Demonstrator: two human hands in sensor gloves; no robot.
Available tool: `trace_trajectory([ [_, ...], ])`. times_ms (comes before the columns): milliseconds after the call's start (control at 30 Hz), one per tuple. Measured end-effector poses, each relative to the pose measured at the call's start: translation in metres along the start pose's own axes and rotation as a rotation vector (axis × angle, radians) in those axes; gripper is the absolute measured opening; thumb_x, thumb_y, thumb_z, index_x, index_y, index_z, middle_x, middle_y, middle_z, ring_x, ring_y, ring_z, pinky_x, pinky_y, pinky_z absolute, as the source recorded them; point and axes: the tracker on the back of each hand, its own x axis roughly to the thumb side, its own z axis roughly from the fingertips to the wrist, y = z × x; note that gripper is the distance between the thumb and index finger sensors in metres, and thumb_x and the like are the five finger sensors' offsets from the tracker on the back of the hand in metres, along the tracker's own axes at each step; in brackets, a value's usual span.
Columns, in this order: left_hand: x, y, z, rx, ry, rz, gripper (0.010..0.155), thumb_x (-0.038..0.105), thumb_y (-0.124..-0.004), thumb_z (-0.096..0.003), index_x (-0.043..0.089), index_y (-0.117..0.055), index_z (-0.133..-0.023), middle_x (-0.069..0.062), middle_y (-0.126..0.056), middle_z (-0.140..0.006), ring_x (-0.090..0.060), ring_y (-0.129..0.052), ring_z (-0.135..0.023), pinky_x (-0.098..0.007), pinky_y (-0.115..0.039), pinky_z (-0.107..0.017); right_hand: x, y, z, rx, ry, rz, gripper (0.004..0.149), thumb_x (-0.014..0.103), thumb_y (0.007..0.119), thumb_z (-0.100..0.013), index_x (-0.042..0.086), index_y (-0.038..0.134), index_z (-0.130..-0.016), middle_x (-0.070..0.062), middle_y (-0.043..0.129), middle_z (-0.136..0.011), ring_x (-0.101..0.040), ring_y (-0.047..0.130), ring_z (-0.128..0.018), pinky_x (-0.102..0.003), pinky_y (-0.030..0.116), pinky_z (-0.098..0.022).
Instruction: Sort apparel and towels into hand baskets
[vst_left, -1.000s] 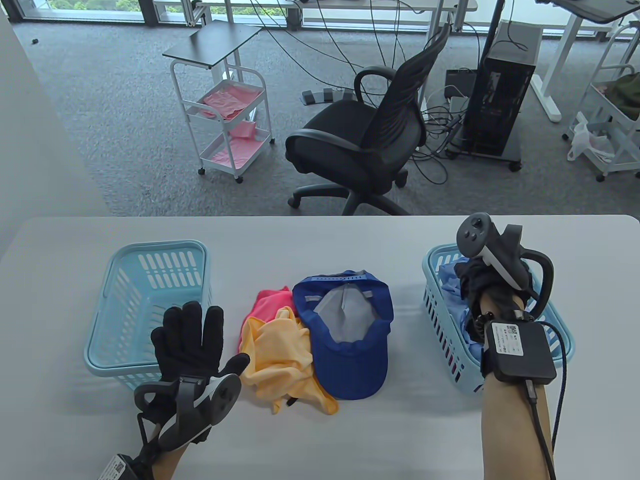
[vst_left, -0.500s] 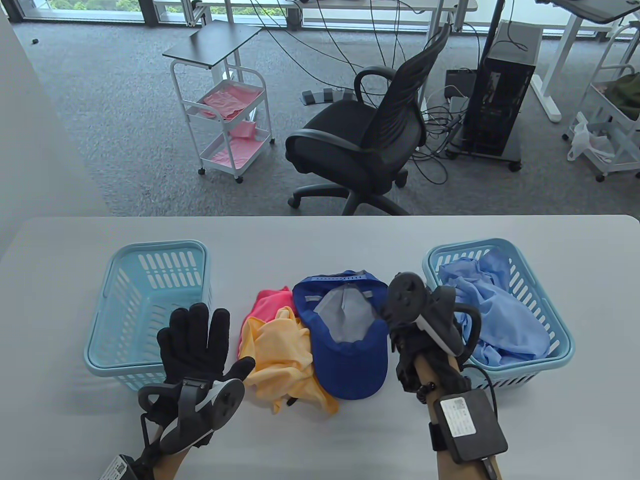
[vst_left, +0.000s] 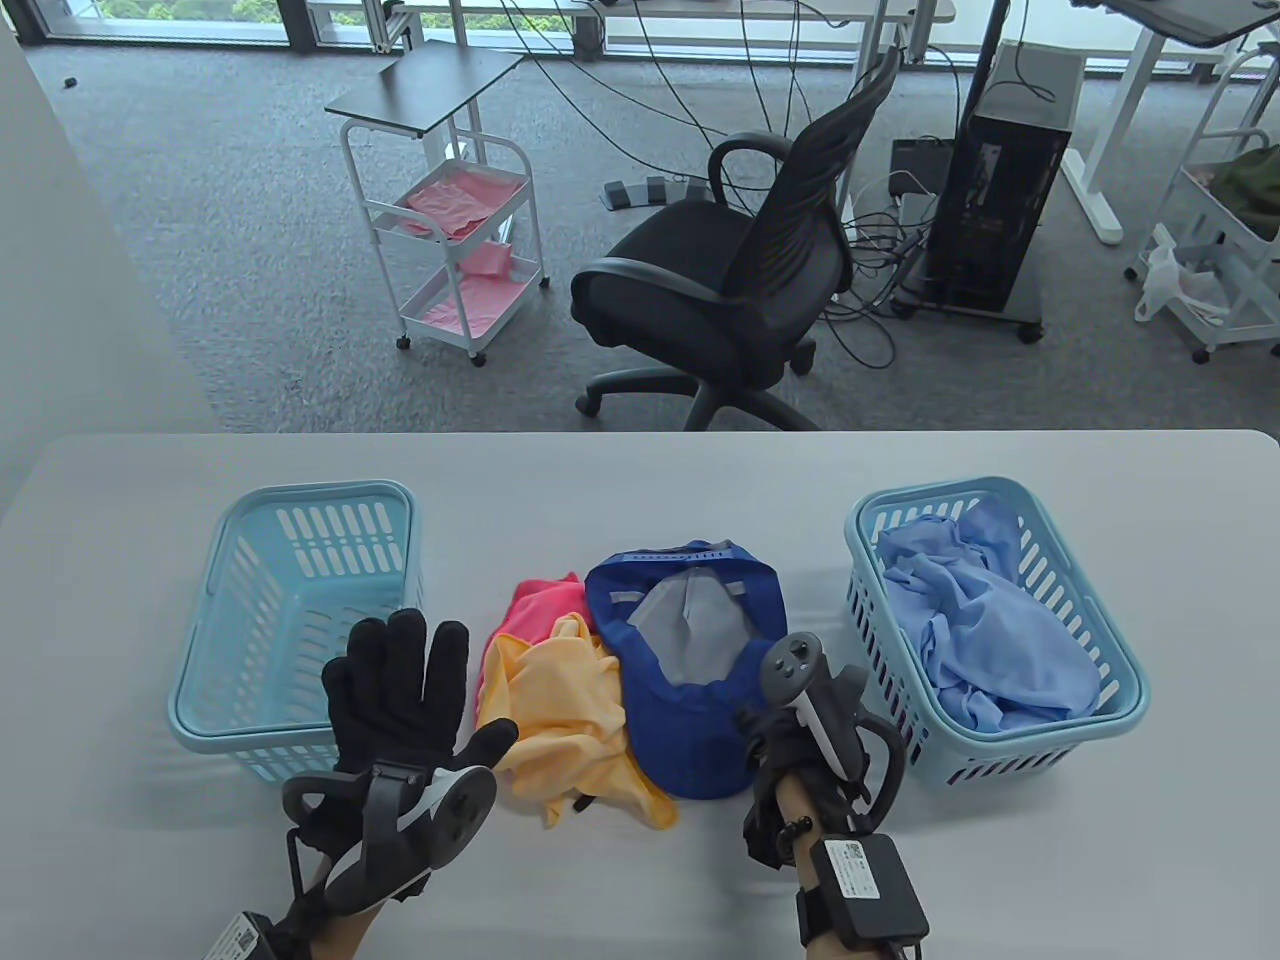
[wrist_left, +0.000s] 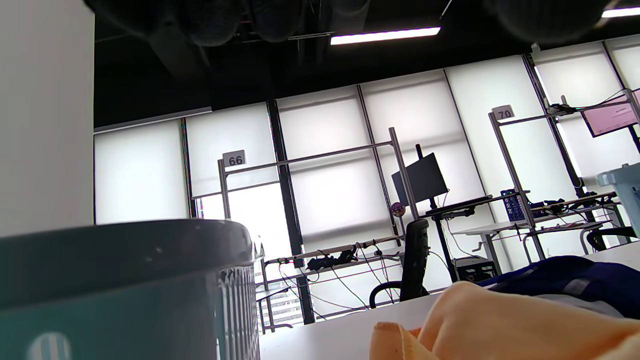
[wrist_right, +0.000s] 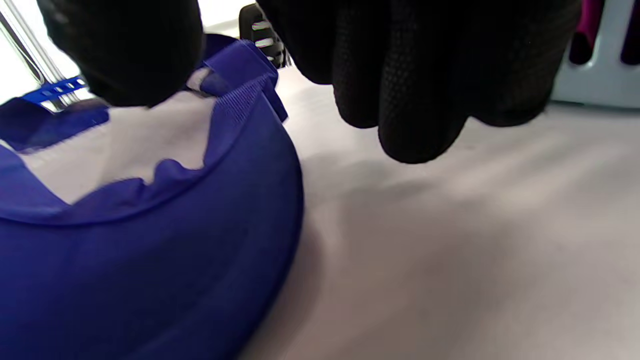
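A blue cap (vst_left: 690, 690) lies upside down at mid-table, grey lining up. Left of it are a yellow cloth (vst_left: 565, 710) and a pink cloth (vst_left: 535, 605). My right hand (vst_left: 762, 735) hovers at the cap's right brim edge. In the right wrist view its thumb hangs over the cap (wrist_right: 125, 260) and its fingers (wrist_right: 410, 100) over bare table, gripping nothing. My left hand (vst_left: 400, 680) is raised with fingers spread, by the front right corner of the empty left basket (vst_left: 300, 500). The right basket (vst_left: 1000, 490) holds a light blue garment (vst_left: 990, 640).
The grey table (vst_left: 640, 480) ends just behind the baskets. Beyond it stand a black office chair (vst_left: 740, 290), a white cart (vst_left: 460, 240) and a computer tower (vst_left: 1000, 200). The left wrist view shows the left basket's wall (wrist_left: 125, 280) close by.
My right hand has come out of the right basket and moved left and nearer, down to the cap's brim, leaving the light blue garment in the basket. My left hand has drifted slightly right.
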Motion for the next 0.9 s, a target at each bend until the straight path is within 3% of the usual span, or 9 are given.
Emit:
trace_trajectory([
  [233,0.002,-0.006,-0.001,-0.037,-0.013,0.007,0.094,0.068,-0.061,-0.0432,0.015,-0.030,-0.114,-0.029,-0.037,-0.118,-0.062,-0.051,-0.106,-0.073,-0.052,-0.073,0.006,0.020,-0.004,-0.023,0.027,0.120,0.083,0.055,0.083,-0.031,0.001,0.068,-0.093,-0.018,0.087,-0.075,-0.032,0.099,-0.051,-0.043,0.088,-0.038],
  [467,0.002,-0.004,-0.001,-0.033,-0.010,0.016,0.094,0.068,-0.061,-0.0432,0.014,-0.030,-0.114,-0.029,-0.037,-0.118,-0.062,-0.051,-0.106,-0.073,-0.052,-0.073,0.012,0.027,-0.003,-0.079,0.033,0.197,0.070,0.053,0.086,-0.031,0.009,0.079,-0.085,-0.014,0.089,-0.072,-0.030,0.099,-0.048,-0.042,0.087,-0.037],
  [900,0.003,-0.002,-0.001,-0.024,-0.009,0.017,0.094,0.068,-0.061,-0.0432,0.014,-0.030,-0.114,-0.029,-0.037,-0.118,-0.062,-0.051,-0.106,-0.073,-0.052,-0.073,0.009,0.026,-0.006,-0.080,0.057,0.107,0.055,0.046,0.091,-0.029,0.014,0.087,-0.073,-0.007,0.094,-0.063,-0.025,0.100,-0.043,-0.039,0.089,-0.034],
])
